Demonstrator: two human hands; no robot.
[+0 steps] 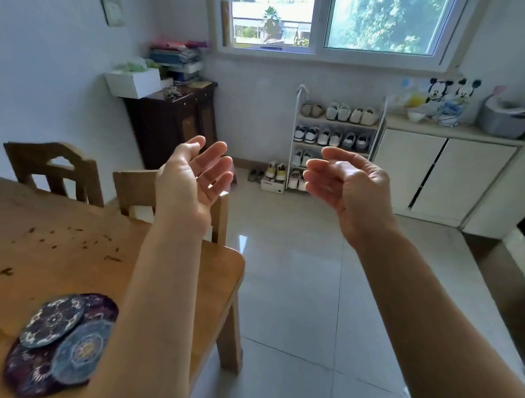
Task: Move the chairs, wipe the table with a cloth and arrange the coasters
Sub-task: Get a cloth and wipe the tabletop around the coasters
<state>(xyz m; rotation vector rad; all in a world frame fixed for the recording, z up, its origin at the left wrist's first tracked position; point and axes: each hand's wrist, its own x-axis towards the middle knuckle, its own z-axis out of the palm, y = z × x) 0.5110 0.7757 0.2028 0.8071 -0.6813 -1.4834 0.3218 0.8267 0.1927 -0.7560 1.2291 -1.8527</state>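
Note:
My left hand point(193, 177) and my right hand point(347, 186) are raised in front of me, palms up, fingers relaxed, holding nothing. The wooden table point(61, 261) fills the lower left, strewn with small dark crumbs. Several round patterned coasters point(61, 340) lie overlapping in a heap near its front edge, beside my left forearm. Two wooden chairs stand at the table's far side: one point(56, 167) at the left, the other point(136, 189) partly behind my left hand. No cloth is in view.
A dark wooden cabinet point(173, 122) with boxes and folded fabric stands in the far corner. A white shoe rack point(334, 141) is under the window, a white cupboard point(439, 175) to its right. Tiled floor point(310, 296) spreads right of the table.

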